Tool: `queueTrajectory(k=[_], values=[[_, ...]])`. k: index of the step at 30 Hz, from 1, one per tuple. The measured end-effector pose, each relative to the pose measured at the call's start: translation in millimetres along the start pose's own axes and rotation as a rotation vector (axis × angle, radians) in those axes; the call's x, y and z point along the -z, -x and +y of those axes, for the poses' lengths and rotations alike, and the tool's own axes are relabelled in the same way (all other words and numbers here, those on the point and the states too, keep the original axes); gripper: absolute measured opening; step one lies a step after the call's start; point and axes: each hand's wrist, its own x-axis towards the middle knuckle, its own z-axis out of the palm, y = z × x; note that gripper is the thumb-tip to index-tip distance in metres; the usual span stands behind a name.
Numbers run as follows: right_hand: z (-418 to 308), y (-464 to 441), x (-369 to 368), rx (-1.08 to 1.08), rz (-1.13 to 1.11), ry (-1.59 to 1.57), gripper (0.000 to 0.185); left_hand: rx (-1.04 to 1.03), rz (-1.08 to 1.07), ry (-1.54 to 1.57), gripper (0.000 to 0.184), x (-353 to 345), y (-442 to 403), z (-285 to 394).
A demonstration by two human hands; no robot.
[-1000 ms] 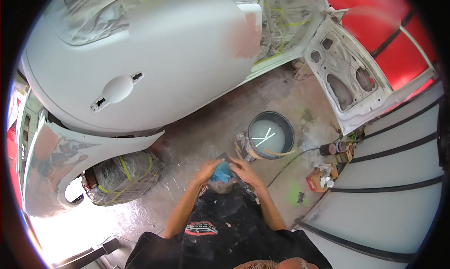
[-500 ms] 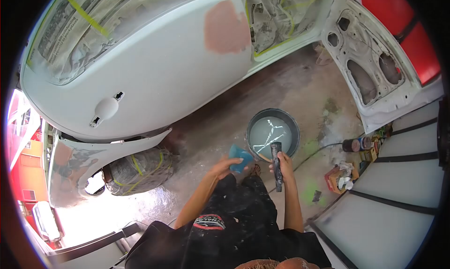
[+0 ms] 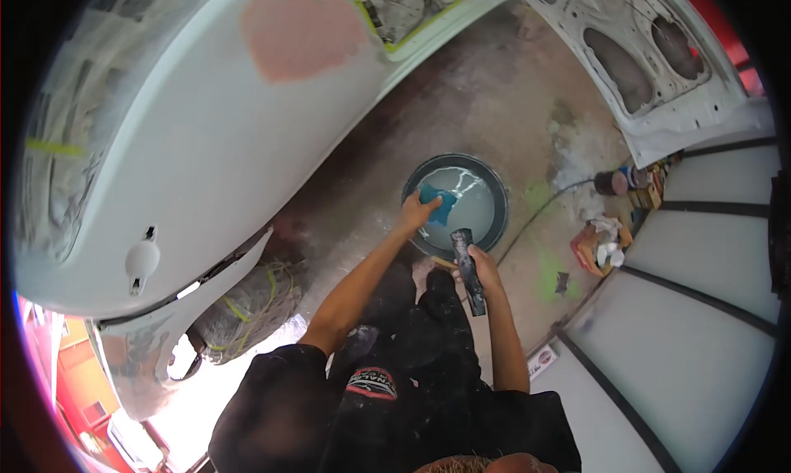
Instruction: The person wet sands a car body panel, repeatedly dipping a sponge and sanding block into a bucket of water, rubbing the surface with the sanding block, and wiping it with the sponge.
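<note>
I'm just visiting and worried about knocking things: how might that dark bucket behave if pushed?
The dark bucket would probably feel heavy, since pale liquid spreads across its inside. A sudden shove would likely make that liquid slosh, perhaps over the rim, because the top is open.

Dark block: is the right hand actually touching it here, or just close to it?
Touching. The head view shows the right hand wrapped around the dark block, with the thumb against one side and fingertips showing at the other.
</note>
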Motion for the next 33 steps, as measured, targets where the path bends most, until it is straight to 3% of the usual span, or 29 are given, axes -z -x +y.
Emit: queueTrajectory(k=[3, 6, 10, 12, 14, 17, 20, 22, 24, 26, 27, 28, 30, 33], values=[[-7, 0, -8, -0.018, 0.051, 0.013, 0.046, 0.015, -0.158, -0.194, 0.071, -26, -62, -33], [-7, -5, -10, 0.021, 0.055, 0.009, 0.055, -0.071, -0.138, -0.463, 0.064, -55, -90, -49], [-3, -6, -8, 0.032, 0.072, -0.051, 0.063, -0.029, -0.181, -0.841, 0.025, -82, -103, -72], [-4, -7, -9, 0.050, 0.083, -0.050, 0.064, -0.240, -0.163, -1.086, 0.019, -107, -105, -124], [2, -8, -11, 0.075, 0.098, -0.079, 0.059, -0.418, -0.368, -1.103, 0.018, -98, -83, -120], [3, -9, -6, 0.069, 0.083, -0.153, 0.062, -0.259, -0.797, -1.235, 0.027, -73, -69, -49], [11, -15, 2, 0.080, 0.091, -0.088, 0.062, -0.364, -0.701, -0.823, 0.044, -11, -37, 23], [12, -16, 2, 0.077, 0.118, -0.107, 0.062, -0.548, -0.450, -0.625, 0.056, 35, -15, 49], [11, -16, -1, 0.079, 0.132, -0.111, 0.057, -0.589, -0.275, -0.562, 0.054, 94, 17, 122], [8, -13, -5, 0.088, 0.127, -0.100, 0.049, -0.547, -0.127, -0.599, 0.052, 158, 51, 202], [7, -15, -3, 0.077, 0.116, -0.113, 0.063, -0.600, -0.005, -0.588, 0.050, 185, 63, 228], [7, -16, -2, 0.076, 0.106, -0.109, 0.063, -0.652, 0.114, -0.574, 0.047, 212, 72, 248], [7, -17, -1, 0.073, 0.094, -0.107, 0.062, -1.096, 0.428, -0.867, 0.045, 270, 86, 287], [5, -14, -3, 0.088, 0.089, -0.127, 0.060, -1.209, 0.826, -1.237, 0.051, 336, 111, 322]])
